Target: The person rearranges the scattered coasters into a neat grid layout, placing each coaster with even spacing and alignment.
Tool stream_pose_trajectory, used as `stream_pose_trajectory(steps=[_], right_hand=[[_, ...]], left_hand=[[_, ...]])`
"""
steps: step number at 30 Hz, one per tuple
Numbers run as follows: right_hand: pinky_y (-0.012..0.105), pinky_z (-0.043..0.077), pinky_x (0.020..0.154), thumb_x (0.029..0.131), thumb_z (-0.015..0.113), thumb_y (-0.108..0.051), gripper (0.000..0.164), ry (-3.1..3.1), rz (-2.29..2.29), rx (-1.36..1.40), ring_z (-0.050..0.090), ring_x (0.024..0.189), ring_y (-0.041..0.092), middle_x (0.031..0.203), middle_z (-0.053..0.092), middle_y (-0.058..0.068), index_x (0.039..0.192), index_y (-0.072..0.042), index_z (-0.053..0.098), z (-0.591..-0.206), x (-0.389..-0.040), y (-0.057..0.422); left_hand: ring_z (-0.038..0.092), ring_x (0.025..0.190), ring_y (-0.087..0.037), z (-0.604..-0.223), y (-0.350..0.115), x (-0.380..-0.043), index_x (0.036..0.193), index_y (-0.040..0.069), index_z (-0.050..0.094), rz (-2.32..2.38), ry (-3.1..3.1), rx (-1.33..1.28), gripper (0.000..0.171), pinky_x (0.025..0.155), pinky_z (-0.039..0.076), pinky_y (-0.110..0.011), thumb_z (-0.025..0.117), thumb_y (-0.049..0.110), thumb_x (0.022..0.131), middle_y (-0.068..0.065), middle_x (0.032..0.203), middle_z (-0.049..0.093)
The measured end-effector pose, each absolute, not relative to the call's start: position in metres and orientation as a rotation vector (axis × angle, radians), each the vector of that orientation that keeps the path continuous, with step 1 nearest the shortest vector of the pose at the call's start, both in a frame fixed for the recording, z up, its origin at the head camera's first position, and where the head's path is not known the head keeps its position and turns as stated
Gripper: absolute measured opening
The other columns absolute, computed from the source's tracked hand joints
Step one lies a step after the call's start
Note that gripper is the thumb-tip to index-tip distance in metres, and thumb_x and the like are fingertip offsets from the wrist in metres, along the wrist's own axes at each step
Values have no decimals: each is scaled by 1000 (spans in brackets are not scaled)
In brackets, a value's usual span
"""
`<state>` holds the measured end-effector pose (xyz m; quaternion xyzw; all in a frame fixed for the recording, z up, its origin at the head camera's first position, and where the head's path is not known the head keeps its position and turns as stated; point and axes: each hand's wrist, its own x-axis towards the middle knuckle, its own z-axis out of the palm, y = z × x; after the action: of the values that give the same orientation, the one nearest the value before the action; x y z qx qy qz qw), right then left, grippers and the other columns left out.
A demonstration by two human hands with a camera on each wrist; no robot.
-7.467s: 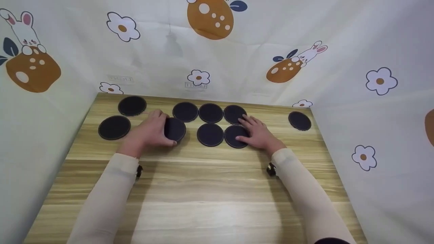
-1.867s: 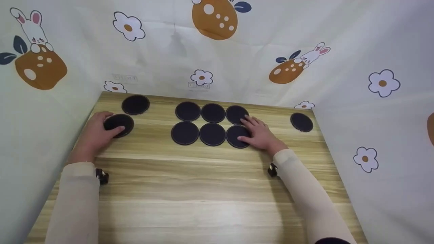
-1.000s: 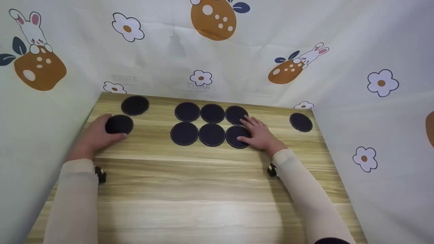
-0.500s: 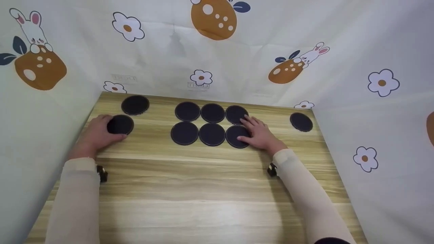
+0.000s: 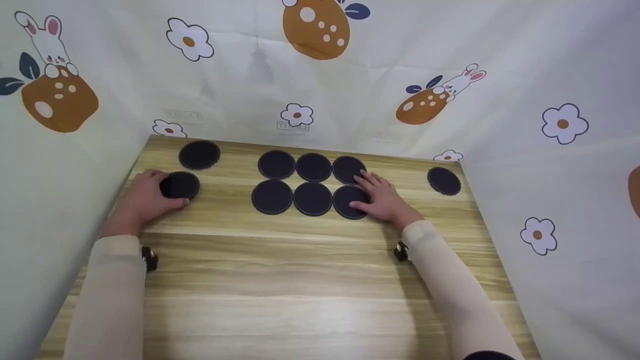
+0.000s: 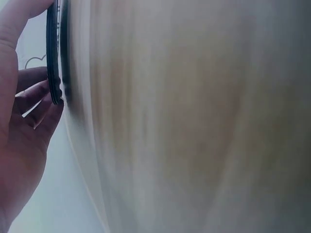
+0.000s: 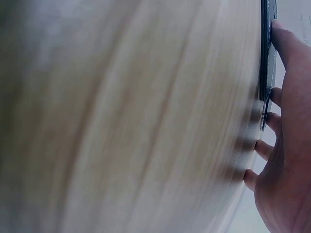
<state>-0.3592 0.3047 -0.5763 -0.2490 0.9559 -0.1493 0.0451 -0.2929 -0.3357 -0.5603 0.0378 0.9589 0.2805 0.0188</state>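
Note:
My left hand [image 5: 142, 200] grips a round black coaster [image 5: 181, 185] by its edge, thumb at the near side and fingers at the far side. In the left wrist view this coaster [image 6: 52, 58] shows edge-on, with a narrow gap between it and the table. Two rows of three black coasters lie close together at mid-table, among them the front-left coaster [image 5: 272, 197]. My right hand [image 5: 384, 197] rests on the right end of these rows. Its thumb lies on the front-right coaster [image 5: 347, 202], and its fingers touch the back-right coaster [image 5: 347, 169].
Another black coaster [image 5: 199, 154] lies at the back left, just behind the gripped one. A further coaster [image 5: 444, 180] is near the right edge. Patterned cloth walls [image 5: 350, 95] enclose the wooden table [image 5: 300, 280] at the back and sides.
A coaster carried by my left hand now lies at the front-left of the rows. That hand has moved left to another coaster, which has shifted slightly right. My right hand stays put.

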Motion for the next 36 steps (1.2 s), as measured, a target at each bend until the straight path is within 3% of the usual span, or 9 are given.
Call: stream_pose_trajectory(steps=[9,36], right_hand=[[74,22,127,101,67,-67,93,2916,-453,-752,23,165,48,182,26,12,174,-17,39,-576,-358,304],[74,24,126,101,68,-66,92,2920,-442,-744,23,165,48,182,26,12,174,-16,39,-575,-357,303]], left_hand=[[39,144,-59,-553,-324,-287,151,-20,50,971,3004,216,102,117,35,-74,94,46,87,-39,157,42],[38,150,-53,-540,-263,-285,156,-14,49,907,2966,427,105,123,35,-70,98,42,82,-33,161,40]])
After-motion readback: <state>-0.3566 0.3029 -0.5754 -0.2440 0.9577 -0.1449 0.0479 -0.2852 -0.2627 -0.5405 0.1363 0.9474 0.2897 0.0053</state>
